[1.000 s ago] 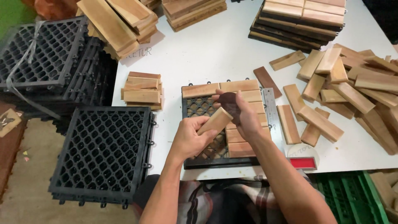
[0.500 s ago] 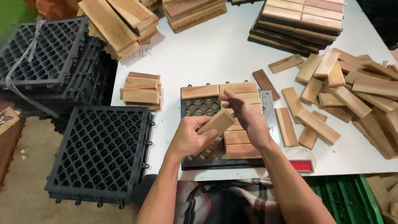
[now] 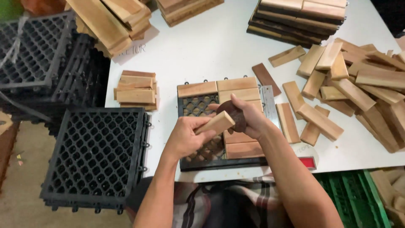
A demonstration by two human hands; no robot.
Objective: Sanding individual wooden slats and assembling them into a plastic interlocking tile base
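My left hand (image 3: 185,137) grips a short light wooden slat (image 3: 215,123), held tilted above a black plastic grid base (image 3: 196,105). My right hand (image 3: 249,118) holds a dark brown round pad (image 3: 234,115) pressed against the slat's upper end. The grid base lies on the white table (image 3: 211,46) and carries several wooden slats (image 3: 238,88) across its top row and right half; its left part shows bare grid.
Loose wooden slats (image 3: 354,88) are scattered at the right. A small slat stack (image 3: 136,89) lies left of the base. Finished tiles (image 3: 301,14) are piled at the back, black grid bases (image 3: 99,156) at the left. A green crate (image 3: 358,198) sits below the table edge.
Both hands with the slat have shifted slightly lower and nearer over the base; the right hand's pad stays against the slat's end.
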